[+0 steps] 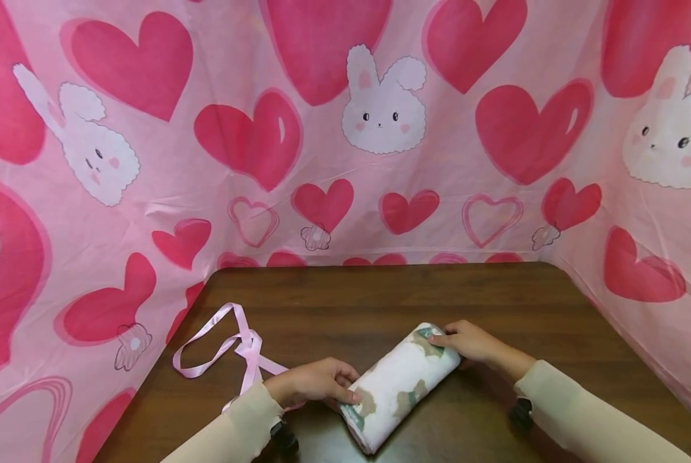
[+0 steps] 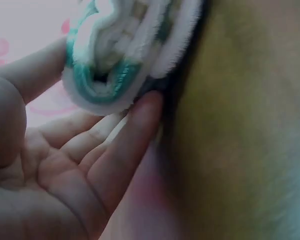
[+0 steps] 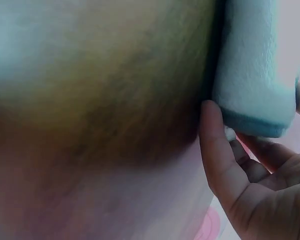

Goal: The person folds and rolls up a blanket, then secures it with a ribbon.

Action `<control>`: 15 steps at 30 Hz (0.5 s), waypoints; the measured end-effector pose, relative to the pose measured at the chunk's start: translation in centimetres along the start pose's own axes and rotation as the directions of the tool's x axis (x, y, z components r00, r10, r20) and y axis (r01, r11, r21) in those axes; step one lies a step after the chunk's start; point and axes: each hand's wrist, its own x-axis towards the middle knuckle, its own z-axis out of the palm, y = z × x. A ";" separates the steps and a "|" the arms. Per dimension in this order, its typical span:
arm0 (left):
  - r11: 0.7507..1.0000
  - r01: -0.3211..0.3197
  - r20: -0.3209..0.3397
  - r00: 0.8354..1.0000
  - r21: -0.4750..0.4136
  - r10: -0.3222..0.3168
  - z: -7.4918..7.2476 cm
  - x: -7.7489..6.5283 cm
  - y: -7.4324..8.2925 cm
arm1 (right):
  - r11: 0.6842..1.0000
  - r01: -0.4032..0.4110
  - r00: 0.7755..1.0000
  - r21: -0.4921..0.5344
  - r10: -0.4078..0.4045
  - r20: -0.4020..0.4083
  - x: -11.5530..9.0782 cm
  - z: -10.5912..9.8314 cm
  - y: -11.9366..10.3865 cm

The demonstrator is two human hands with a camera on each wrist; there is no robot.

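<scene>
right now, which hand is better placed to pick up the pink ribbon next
Probably the left hand: the pink ribbon lies beside its wrist, while the right hand holds the far end of the rolled towel. The left holds the near end, though, so it may need to let go first.

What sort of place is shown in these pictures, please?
Probably an indoor tabletop filming corner, though I cannot be sure: pink sheeting printed with red hearts and white rabbits screens three sides of a dark brown, wood-grained table, and a small black device shows at each beige cuff.
</scene>
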 end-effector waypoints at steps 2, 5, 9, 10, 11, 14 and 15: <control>1.000 -0.011 -0.046 0.999 0.021 0.012 0.6 -0.1 0.0 | 1.000 0.004 1.000 0.031 -0.004 0.011 0.5 0.1 -0.1; 0.998 -0.024 -0.112 0.993 0.066 0.031 1.5 -0.1 -0.1 | 0.999 0.002 1.000 0.054 -0.003 0.028 1.4 0.0 -0.2; 0.995 -0.027 -0.174 0.984 0.101 0.044 2.5 -0.2 -0.1 | 0.999 0.025 0.998 0.038 -0.027 0.049 2.7 -0.1 -0.5; 0.994 -0.028 -0.183 0.982 0.104 0.047 2.7 -0.2 -0.1 | 0.999 0.034 0.998 0.032 -0.036 0.058 3.0 -0.1 -0.6; 0.994 -0.029 -0.192 0.980 0.106 0.049 2.9 -0.2 -0.1 | 0.999 0.047 0.997 0.021 -0.048 0.066 3.4 -0.1 -0.6; 0.994 -0.030 -0.217 0.975 0.108 0.053 3.6 -0.3 -0.2 | 0.997 0.068 0.993 0.028 -0.070 0.098 4.4 -0.2 -0.9; 0.994 -0.030 -0.225 0.973 0.108 0.054 3.8 -0.4 -0.2 | 0.997 0.074 0.991 0.027 -0.077 0.110 4.7 -0.1 -0.9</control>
